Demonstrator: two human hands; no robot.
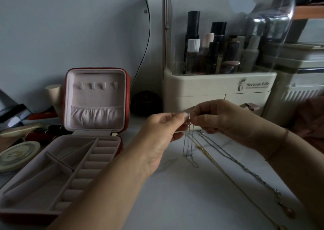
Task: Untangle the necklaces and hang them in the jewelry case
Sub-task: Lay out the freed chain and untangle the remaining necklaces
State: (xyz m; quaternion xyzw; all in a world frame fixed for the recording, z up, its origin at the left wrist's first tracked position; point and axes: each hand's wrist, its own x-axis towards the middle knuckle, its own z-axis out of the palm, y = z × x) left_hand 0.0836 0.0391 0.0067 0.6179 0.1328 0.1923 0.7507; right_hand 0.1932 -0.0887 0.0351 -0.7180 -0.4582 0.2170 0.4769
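Observation:
My left hand (163, 133) and my right hand (228, 122) meet above the white table, and both pinch the top of a thin silver necklace (188, 147). Its chain hangs down in loops, and the low end touches the table. A gold chain (226, 174) and a thicker silver chain (245, 170) lie stretched out on the table under my right forearm. The red jewelry case (98, 98) stands open at the left, with a row of small hooks (97, 86) in its upright lid and nothing on them.
A cream cosmetics organizer (217, 89) with bottles under a clear cover stands behind my hands. A round tin (16, 155), lipsticks and boxes crowd the far left. A dark round object (146, 102) sits between case and organizer. A mirror edge curves up the wall.

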